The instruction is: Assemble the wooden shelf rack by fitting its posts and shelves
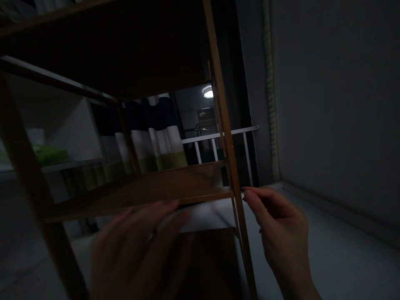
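Observation:
A wooden shelf rack (175,187) fills the dim view, tilted, with an empty middle board and a darker board above. My left hand (140,246) is blurred by motion just below the front edge of the middle board, fingers stretched toward it. My right hand (278,229) is at the rack's right front post (233,166), its fingertips pinched together right beside the post at the level of the middle board. What the fingertips hold, if anything, is too small and dark to make out.
Behind the rack hangs a striped curtain (156,137) in dark, white and green. A white railing (218,137) and a dark window with a ceiling lamp's reflection (208,92) lie beyond. A grey wall (337,104) stands to the right, pale floor (343,258) below.

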The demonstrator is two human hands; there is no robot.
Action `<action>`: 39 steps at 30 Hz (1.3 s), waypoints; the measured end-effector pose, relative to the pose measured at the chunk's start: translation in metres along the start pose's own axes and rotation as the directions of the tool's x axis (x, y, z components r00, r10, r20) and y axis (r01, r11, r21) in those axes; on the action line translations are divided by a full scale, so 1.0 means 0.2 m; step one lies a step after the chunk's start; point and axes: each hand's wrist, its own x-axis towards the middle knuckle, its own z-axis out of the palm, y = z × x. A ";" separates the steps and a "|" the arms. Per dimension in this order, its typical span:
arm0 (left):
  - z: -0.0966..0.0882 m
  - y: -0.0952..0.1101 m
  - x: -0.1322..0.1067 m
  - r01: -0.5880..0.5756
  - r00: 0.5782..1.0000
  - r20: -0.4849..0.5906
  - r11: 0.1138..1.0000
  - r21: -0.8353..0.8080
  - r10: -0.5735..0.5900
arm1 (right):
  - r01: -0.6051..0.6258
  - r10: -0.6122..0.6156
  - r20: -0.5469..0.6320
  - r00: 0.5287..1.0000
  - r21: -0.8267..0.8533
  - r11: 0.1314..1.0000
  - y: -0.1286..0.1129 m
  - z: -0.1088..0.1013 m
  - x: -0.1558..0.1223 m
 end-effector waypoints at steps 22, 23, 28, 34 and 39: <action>0.28 0.09 0.21 -0.001 1.000 0.026 0.989 -0.151 0.005 | 0.126 -0.121 0.037 0.992 -0.207 0.970 -0.02 -0.04 0.04; 0.28 0.09 0.21 0.007 1.000 0.027 0.987 -0.160 -0.003 | 0.130 -0.123 0.047 0.991 -0.203 0.970 -0.02 -0.04 0.05; 0.28 0.09 0.22 0.028 1.000 0.014 0.983 -0.179 -0.026 | 0.143 -0.131 0.074 0.989 -0.192 0.971 -0.02 -0.03 0.06; 0.28 0.09 0.22 0.041 0.999 0.020 0.980 -0.194 -0.038 | 0.144 -0.128 0.094 0.987 -0.182 0.973 -0.03 -0.04 0.08; 0.28 0.09 0.21 0.038 0.999 0.022 0.982 -0.184 -0.035 | 0.156 -0.132 0.141 0.981 -0.178 0.972 -0.04 -0.03 0.09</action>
